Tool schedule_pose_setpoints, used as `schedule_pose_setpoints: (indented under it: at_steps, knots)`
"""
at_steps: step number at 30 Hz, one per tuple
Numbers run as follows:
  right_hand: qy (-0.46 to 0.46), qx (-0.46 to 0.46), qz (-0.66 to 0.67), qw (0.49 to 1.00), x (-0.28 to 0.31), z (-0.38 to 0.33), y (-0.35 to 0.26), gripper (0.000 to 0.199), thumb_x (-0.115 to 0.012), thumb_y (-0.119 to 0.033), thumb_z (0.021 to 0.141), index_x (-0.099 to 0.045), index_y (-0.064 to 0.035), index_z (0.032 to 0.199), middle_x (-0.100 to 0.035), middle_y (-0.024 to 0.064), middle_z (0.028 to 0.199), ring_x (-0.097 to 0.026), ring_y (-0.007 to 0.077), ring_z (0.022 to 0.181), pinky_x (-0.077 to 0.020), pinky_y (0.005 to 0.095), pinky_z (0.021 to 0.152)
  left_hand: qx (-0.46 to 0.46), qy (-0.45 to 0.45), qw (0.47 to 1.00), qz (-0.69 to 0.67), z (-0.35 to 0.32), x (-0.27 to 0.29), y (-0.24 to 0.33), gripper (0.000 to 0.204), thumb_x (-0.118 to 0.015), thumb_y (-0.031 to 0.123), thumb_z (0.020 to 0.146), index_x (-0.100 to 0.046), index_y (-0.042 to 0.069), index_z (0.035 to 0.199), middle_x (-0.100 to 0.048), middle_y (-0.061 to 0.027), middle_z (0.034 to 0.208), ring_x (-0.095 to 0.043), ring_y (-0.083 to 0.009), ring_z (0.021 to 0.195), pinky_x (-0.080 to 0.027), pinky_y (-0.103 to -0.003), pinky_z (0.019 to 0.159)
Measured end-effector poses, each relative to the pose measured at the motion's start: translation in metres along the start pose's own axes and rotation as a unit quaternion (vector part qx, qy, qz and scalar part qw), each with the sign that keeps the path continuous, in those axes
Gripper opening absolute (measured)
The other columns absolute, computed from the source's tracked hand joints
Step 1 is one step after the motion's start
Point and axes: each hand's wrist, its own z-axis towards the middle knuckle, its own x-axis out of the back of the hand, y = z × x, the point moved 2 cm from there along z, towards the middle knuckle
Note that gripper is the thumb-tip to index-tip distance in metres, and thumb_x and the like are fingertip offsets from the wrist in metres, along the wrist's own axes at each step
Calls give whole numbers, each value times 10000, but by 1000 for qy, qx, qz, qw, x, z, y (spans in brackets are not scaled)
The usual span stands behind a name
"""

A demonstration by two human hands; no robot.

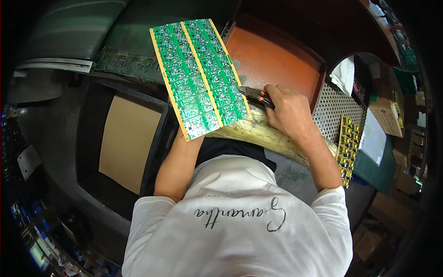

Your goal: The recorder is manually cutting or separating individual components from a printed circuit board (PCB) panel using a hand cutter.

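A large green circuit board panel [198, 76] with tan strips along its edges and down its middle is held up at a tilt. My left forearm [179, 161] runs up behind its lower end. The board hides my left hand and its fingers, but the panel rests on that side and is held there. My right hand [290, 111] is closed around cutting pliers [258, 96] with black and orange handles. The plier jaws meet the panel's right edge, near its lower half; whether they are closed on it I cannot make out.
Behind the panel lies a red-brown tray [277, 55]. A padded yellowish roll [277, 131] runs along the bench edge. To the left stands a black bin [159, 108] with a cardboard sheet [127, 143]. At right are perforated metal [339, 104], another populated board panel [348, 147] and a carton [386, 111].
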Motion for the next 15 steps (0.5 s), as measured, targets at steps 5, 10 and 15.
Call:
schedule_pose_setpoints:
  at_steps: [5, 10, 15]
  knots:
    - [-56, -22, 3, 998, -3, 1, 4, 297, -796, -85, 831, -719, -17, 1110, -730, 198, 949, -738, 430, 926, -599, 533, 826, -1, -3, 1000, -4, 1, 0, -1, 505, -547, 421, 1168, -597, 57, 1514, -718, -157, 1333, -728, -294, 1208, -641, -499, 1064]
    - [-48, -28, 20, 998, -8, 0, 2, 274, -797, -101, 832, -721, -12, 1080, -725, 205, 940, -733, 441, 915, -597, 537, 829, 0, -8, 1000, -11, 0, -1, -2, 525, -548, 439, 1162, -590, 62, 1525, -713, -158, 1350, -725, -299, 1221, -637, -505, 1069]
    - [-5, -31, 9, 999, -9, -1, -6, 178, -762, -106, 814, -708, -3, 948, -726, 193, 884, -748, 415, 872, -608, 531, 809, 3, -10, 1000, -14, -2, 0, 0, 546, -550, 457, 1155, -582, 67, 1535, -707, -159, 1368, -721, -305, 1233, -634, -512, 1074]
